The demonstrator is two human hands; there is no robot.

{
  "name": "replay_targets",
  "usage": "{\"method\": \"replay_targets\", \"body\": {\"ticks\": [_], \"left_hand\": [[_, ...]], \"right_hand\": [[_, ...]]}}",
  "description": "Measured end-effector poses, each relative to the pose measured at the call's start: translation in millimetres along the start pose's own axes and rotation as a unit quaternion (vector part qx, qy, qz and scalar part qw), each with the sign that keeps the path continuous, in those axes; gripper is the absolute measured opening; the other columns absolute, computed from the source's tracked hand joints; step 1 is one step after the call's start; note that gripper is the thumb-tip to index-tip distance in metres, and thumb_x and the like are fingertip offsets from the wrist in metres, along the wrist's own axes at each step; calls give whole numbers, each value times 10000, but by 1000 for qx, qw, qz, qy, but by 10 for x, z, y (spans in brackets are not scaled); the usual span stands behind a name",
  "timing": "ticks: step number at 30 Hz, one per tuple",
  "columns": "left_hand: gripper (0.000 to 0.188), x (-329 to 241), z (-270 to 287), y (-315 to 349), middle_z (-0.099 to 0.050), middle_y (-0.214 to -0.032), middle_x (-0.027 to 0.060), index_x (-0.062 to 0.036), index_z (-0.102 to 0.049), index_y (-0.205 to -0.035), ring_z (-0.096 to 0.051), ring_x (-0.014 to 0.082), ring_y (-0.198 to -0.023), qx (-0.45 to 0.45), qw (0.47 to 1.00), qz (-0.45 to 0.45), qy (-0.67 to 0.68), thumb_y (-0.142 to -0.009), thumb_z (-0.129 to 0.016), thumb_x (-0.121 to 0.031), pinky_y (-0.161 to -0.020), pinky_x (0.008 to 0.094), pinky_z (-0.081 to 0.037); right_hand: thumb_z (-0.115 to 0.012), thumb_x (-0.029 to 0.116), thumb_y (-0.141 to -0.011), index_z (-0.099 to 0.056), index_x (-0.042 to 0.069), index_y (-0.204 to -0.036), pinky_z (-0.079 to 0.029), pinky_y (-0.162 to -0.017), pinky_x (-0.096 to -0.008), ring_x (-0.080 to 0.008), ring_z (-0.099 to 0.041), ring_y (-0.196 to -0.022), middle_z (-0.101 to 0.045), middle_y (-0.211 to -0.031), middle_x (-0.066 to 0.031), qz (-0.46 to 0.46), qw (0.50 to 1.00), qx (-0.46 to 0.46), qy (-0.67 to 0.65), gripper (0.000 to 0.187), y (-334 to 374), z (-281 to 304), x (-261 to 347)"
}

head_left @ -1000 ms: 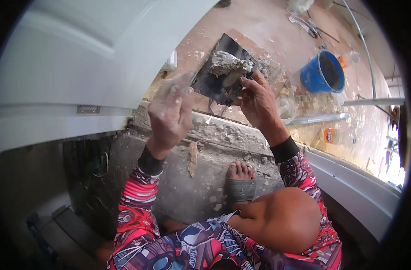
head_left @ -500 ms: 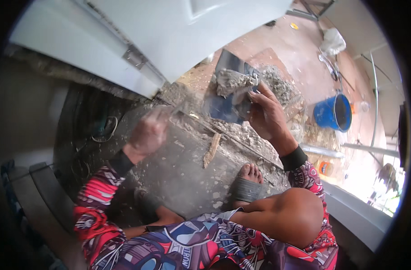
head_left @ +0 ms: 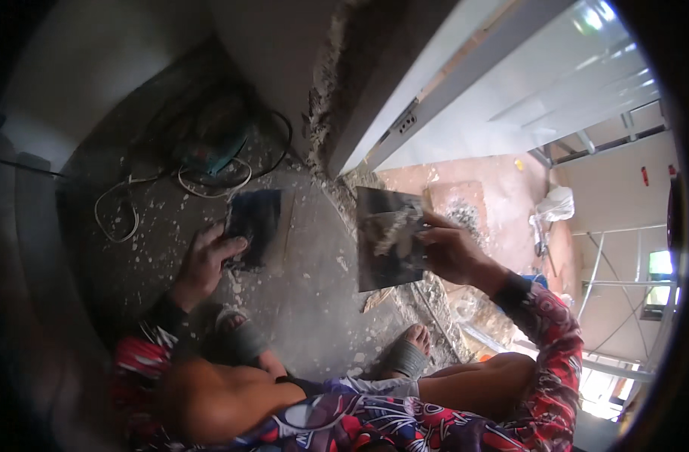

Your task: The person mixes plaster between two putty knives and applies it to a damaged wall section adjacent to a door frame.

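Note:
My left hand [head_left: 207,260] is closed on the edge of a dark, flat rectangular plate [head_left: 258,218], held above the dusty grey floor. Across from it, my right hand [head_left: 459,252] grips a larger dark plate [head_left: 390,267] by its right edge. A smear of wet grey mortar [head_left: 396,230] lies over the middle of that larger plate. The two plates are apart. Behind my right hand, more mortar [head_left: 463,215] sits heaped on a reddish board.
A white door [head_left: 510,98] stands open at the upper right, beside a rough broken wall edge [head_left: 326,83]. Cables [head_left: 239,181] and a teal power tool [head_left: 209,157] lie at the upper left. A blue bucket [head_left: 539,279] is mostly hidden behind my right arm.
The view has turned left, bringing the cables and tool into sight. My left hand's plate now shows flat side on. The thick mortar lump on the right plate is now a thinner smear.

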State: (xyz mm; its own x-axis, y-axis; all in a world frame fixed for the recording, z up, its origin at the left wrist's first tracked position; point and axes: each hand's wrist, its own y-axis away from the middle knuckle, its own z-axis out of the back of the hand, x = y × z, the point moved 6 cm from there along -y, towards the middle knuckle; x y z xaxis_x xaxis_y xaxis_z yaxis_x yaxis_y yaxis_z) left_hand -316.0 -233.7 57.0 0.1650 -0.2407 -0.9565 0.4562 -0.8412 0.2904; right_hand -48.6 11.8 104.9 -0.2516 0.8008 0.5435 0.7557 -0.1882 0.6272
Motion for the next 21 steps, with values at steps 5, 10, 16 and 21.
{"method": "replay_targets", "body": {"ticks": [5, 10, 16, 21], "left_hand": [[207, 443, 217, 150, -674, -1029, 103, 40, -659, -1024, -628, 148, -911, -139, 980, 1, 143, -977, -571, -141, -768, 302, -501], [219, 192, 451, 224, -696, -866, 100, 58, -654, -1005, -646, 161, -796, -157, 956, -138, -207, -1001, -576, -146, -703, 289, -489], [168, 607, 666, 71, -664, -963, 78, 57, -606, -1067, -663, 139, -817, -131, 989, -50, -39, -968, -618, -78, -696, 283, -573], [200, 685, 457, -74, -656, -1004, 77, 35, -615, -1066, -648, 142, -846, -144, 967, -7, 208, -928, -664, -101, -619, 355, -631]], "right_hand": [[-461, 13, -955, -445, 44, -1371, -568, -807, -352, -210, -663, -994, -609, -1220, -117, -25, 996, 81, -34, 417, -784, -125, -443], [-445, 25, -961, -480, 50, -1304, -556, -816, -346, -201, -657, -970, -607, -1183, -96, 38, 999, 20, -30, 345, -1250, -380, -647], [-446, 15, -960, -471, 58, -1314, -555, -788, -336, -198, -652, -955, -612, -1168, -98, 49, 998, 28, -41, 357, -1402, -332, -994], [-441, 21, -969, -461, 61, -1334, -566, -753, -354, -204, -655, -966, -612, -1185, -103, 65, 995, -43, -62, 368, -1305, -236, -1088]]}}
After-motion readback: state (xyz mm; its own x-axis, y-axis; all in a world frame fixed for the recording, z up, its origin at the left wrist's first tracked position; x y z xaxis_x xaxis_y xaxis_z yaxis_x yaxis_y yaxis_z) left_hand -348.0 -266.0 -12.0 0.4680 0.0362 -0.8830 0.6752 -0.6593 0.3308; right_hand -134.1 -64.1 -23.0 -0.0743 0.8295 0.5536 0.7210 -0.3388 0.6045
